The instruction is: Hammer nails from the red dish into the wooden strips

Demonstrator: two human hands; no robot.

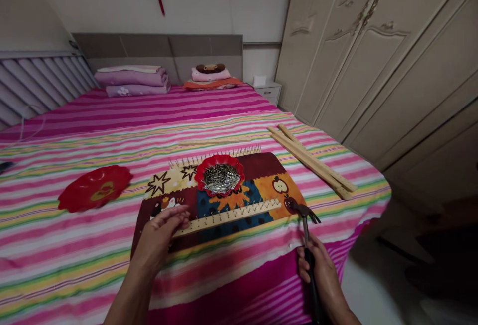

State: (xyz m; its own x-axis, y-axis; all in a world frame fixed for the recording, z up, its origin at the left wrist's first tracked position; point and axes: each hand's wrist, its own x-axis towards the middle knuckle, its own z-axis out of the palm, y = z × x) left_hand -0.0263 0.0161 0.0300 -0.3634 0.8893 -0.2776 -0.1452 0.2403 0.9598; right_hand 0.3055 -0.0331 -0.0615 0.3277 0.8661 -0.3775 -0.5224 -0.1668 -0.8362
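My right hand (317,260) is wrapped around the black handle of a claw hammer (305,225), whose head is raised beside the right end of a wooden strip (224,217). A row of nails stands up along that strip, which lies on a patterned mat (257,178). Over the strip's left end is my left hand (164,228), thumb and fingers pinched together; what is between the fingertips is too small to make out. Beyond the strip, a red scalloped dish (199,185) holds many loose nails (221,178).
Behind the dish lies another strip (186,161) studded with upright nails. Bare wooden strips (309,158) are stacked at the right of the striped bed (231,128). A red tray (95,188) sits at the left. Folded bedding (136,78) is by the headboard, and wardrobes (347,51) line the right.
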